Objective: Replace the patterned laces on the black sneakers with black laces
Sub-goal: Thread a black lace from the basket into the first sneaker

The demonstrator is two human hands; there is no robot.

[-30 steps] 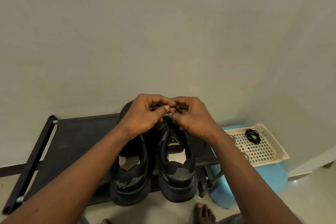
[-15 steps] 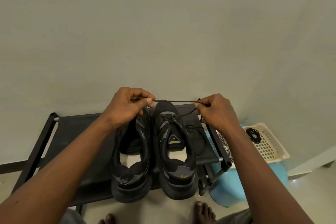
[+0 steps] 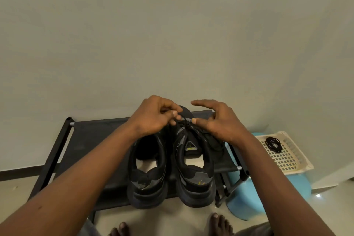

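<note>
**Hands at the laces of the right-hand sneaker**

I am looking down from the head camera at a pair of black sneakers on a low black rack [image 3: 80, 140] that stands against a plain pale wall. The shoes sit side by side near the rack's right end, heels hanging over its front edge toward me, toes pointing at the wall.

The left sneaker [image 3: 147, 174] has an open throat; I cannot see any lace in it. The right sneaker [image 3: 195, 168] carries a black lace [image 3: 188, 123] threaded across its upper eyelets, with a small yellow-green label on the tongue.

My left hand [image 3: 153, 117] hovers over the toe end of the pair, its fingers [image 3: 173, 114] bunched together and pinching the black lace. My right hand [image 3: 218, 122] is just beside it, over the outer side of the right sneaker. Its fingers are spread apart and curved, the thumb tip close to the lace; I cannot tell whether it touches.

Beyond the rack's right end, a cream plastic basket [image 3: 298, 159] rests on a light blue stool [image 3: 249, 201]. A coiled bundle of black lace [image 3: 273, 143] lies at the basket's far left corner. The patterned laces are not clearly visible to me.

Bare toes [image 3: 218, 222] show on the pale floor just below the rack's front edge.
</note>
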